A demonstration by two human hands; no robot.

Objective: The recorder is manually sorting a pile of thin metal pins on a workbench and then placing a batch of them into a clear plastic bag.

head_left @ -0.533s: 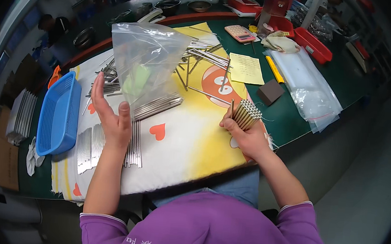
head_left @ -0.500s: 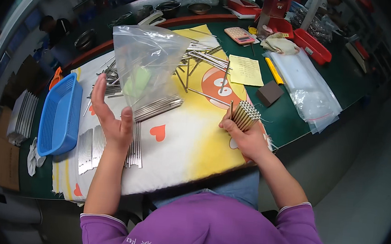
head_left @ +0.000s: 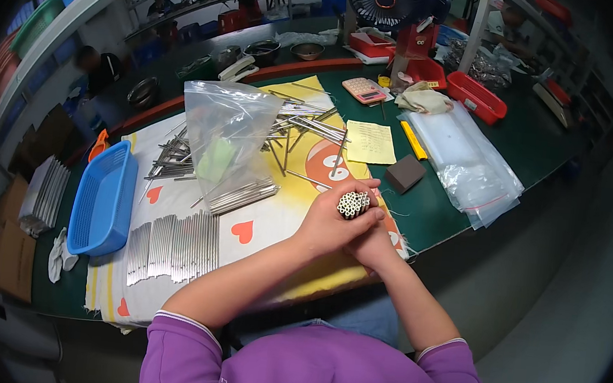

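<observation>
Both hands are wrapped around one bundle of thin metal tubes [head_left: 353,204]: left hand [head_left: 329,227] cupped over the near side, right hand [head_left: 374,241] closed underneath, held just above the yellow cloth [head_left: 274,225]. Best bet is squeezing evenly so the ends stay flush. Tubes look silvery and hollow, open ends facing up, packed tight.

A single head-worn fisheye view looks steeply down from above the person's purple sleeves [head_left: 319,370]; it faces forward across the green worktable [head_left: 533,139], close to the clasped hands at centre; straight edges bow near the dark rim; shelves curve along the far side.
</observation>
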